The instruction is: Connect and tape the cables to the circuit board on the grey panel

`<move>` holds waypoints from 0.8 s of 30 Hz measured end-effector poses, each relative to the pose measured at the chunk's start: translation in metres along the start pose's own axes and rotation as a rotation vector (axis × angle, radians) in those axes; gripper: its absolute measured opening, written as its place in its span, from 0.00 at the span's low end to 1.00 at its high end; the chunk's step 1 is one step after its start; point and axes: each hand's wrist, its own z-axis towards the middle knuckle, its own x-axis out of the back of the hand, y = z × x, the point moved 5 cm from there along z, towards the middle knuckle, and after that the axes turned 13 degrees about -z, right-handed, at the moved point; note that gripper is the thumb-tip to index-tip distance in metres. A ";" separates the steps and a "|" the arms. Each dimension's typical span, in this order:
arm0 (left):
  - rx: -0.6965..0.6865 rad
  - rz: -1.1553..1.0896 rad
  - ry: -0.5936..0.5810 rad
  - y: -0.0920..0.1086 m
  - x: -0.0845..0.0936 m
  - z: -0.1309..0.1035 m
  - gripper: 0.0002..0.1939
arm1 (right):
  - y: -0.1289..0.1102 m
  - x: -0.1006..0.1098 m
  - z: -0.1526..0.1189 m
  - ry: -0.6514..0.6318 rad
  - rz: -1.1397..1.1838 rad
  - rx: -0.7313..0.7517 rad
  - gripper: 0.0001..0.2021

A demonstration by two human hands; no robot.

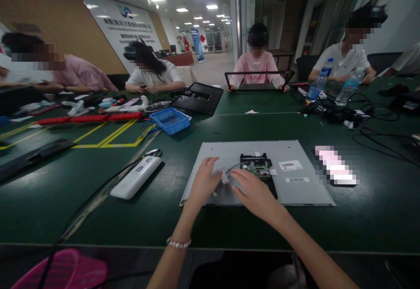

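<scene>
A flat grey metal display panel [308, 195] lies back side up on the green table in front of me. A green circuit board [260, 170] in a black frame sits at its middle. From the board a thin grey cable [233, 167] runs left to a small whitish translucent piece of tape [225, 177]. My left hand [206, 179], fingers curled, pinches at the tape. My right hand [254, 190] is closed at the cable from the other side, its thumb lower and a little apart. The exact contact of the fingertips is partly hidden.
A white power bank [137, 177] with a black cable lies left, and a pixelated phone [334, 165] right. Behind are a blue basket [170, 120], a black casing [198, 98] and water bottles [349, 86]. A person opposite holds a black frame [259, 73]; several others sit around.
</scene>
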 end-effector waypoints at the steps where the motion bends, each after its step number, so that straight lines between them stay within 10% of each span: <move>1: -0.019 0.054 0.006 0.005 -0.001 -0.004 0.19 | -0.005 -0.006 0.000 -0.004 -0.025 0.007 0.20; 24: 0.078 0.332 -0.076 0.007 -0.033 -0.044 0.20 | -0.034 -0.043 -0.033 -0.109 -0.289 0.059 0.30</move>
